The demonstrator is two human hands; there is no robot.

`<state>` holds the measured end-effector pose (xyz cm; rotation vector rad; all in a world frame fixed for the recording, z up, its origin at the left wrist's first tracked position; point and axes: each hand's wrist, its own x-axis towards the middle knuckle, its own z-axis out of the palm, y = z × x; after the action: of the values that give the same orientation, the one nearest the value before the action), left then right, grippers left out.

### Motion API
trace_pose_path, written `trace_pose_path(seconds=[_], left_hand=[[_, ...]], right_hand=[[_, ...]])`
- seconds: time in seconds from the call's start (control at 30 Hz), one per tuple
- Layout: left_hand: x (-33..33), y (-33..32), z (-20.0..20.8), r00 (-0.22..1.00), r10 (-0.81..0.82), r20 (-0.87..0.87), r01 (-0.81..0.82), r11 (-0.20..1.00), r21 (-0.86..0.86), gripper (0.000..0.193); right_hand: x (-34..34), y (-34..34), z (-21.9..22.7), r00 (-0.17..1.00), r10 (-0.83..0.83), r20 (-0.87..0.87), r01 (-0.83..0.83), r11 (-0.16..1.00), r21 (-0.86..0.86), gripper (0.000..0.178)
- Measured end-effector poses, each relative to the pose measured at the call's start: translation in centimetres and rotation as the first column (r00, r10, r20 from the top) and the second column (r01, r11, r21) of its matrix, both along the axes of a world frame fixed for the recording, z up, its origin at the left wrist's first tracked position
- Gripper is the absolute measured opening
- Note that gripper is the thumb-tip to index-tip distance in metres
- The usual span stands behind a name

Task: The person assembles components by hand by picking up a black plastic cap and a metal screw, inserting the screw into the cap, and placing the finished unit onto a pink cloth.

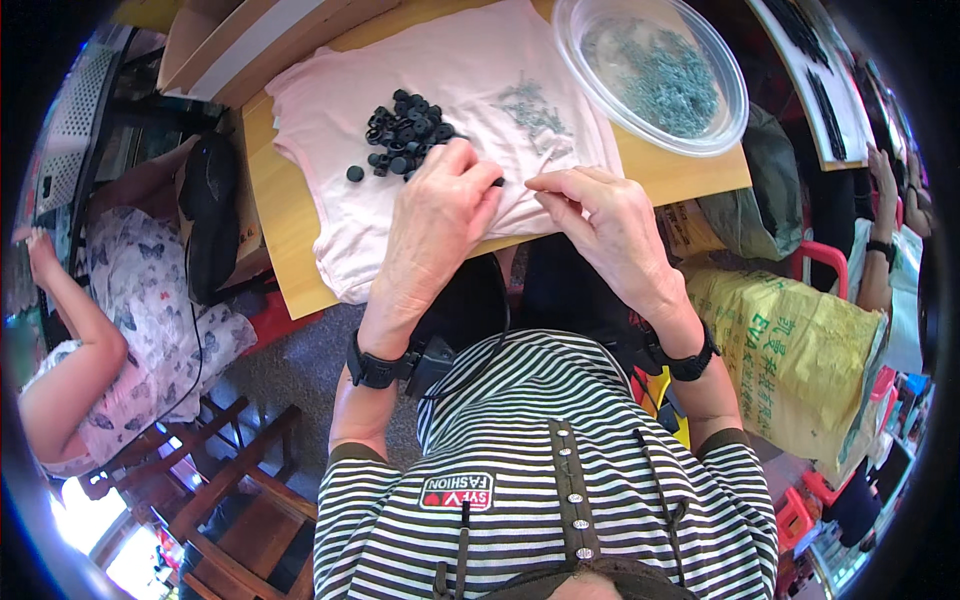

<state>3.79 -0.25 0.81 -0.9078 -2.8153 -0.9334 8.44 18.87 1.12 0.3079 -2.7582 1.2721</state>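
My left hand [438, 222] is closed in a pinch, with a small black plastic piece [498, 182] showing at its fingertips. Close by on the right, my right hand [612, 222] has its thumb and forefinger drawn together; whatever they may hold is too small to make out. Both hands are over a pale pink cloth [340, 215] spread on the table. Beyond my left hand lies a pile of small black plastic parts [405, 130], some ring-shaped and some like round caps. Several tiny clear greenish pieces [535, 108] are scattered on the cloth beyond my right hand.
A round clear tub [735, 130] of similar tiny greenish pieces stands at the table's [690, 180] far right. A cardboard box [240, 50] is at the far left. Yellow woven sacks [790, 360] lie to the right. Other people sit on both sides.
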Motion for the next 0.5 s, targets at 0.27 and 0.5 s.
trace_pose_path(seconds=[0.27,0.5], left_hand=[[0.9,0.2,0.8,0.998,0.059,0.017,-0.061,0.988,0.142,0.022],[1.2,0.9,0.2,0.955,0.032,0.294,-0.185,0.841,0.509,0.022]], right_hand=[[-0.1,0.5,-0.5,0.987,-0.149,-0.055,0.148,0.989,-0.021,0.011],[-0.9,0.0,0.0,0.995,-0.1,-0.002,0.096,0.961,-0.259,0.015]])
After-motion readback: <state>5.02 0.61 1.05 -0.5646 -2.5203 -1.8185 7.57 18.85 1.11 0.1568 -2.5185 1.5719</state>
